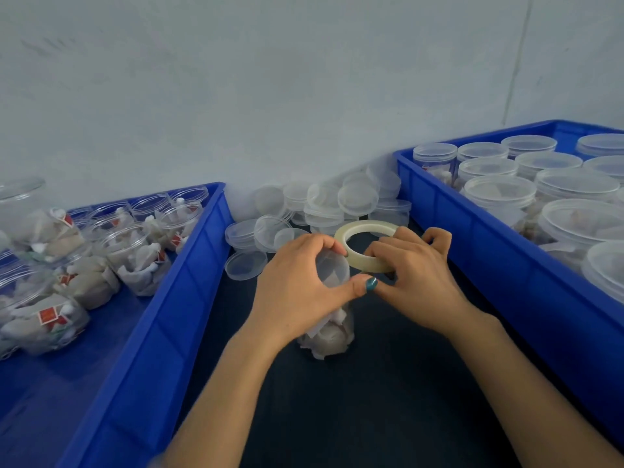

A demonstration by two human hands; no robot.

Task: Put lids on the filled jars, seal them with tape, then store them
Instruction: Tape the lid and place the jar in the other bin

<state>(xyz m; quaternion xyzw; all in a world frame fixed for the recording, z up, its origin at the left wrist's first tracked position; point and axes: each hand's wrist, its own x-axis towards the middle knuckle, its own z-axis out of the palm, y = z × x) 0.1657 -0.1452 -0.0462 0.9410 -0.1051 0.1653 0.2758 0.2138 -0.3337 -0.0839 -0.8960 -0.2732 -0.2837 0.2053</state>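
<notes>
Two hands meet over one jar (329, 336), which stands upright on the dark surface (337, 417) between two blue crates. Its lid (332, 265) is on.

Left hand (297, 278): fingers and thumb curled round the top of the jar at lid level, steadying it. Right hand (415, 275): clamped on the tape roll (368, 225), fingers through and around the ring, the roll held just beside the lid. We cannot tell whether the free end of the tape is stuck down yet; the film is clear and the thumbs cover that spot.

Step in hand, as we judge it: sealing, at the start of the wrap. The next move likely calls for the tape end to be pressed onto the seam between lid and jar, then for either the jar to turn under the left hand or the roll to travel round it, with the strip kept level on the seam.

Around:
- Left crate (189, 282): open jars (135, 258), filled, no lids; many to go.
- Right crate (472, 238): lidded jars (499, 190) packed close; probably the store.
- Loose lids (324, 204) heaped at the back, by the wall.

In the way: the crate walls stand close on both sides, and the lid heap lies just behind the roll, so elbow room for circling is tight.
</notes>
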